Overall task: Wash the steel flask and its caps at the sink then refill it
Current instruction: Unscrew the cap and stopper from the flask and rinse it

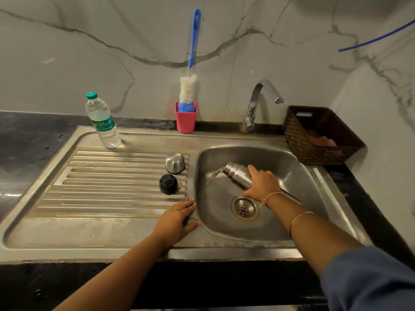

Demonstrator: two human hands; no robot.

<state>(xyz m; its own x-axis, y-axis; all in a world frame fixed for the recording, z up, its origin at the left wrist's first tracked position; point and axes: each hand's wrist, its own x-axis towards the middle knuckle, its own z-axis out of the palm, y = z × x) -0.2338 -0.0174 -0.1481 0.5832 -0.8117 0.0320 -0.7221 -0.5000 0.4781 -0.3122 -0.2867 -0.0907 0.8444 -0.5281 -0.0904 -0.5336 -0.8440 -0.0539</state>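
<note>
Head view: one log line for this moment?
stage: emptying | right hand: tilts steel flask, water pouring into sink | left hand: flat on sink edge | caps: on drainboard

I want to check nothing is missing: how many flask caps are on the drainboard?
2. The steel cap stands beside the basin's left edge, and the black cap sits just in front of it. None seems hidden.
</note>
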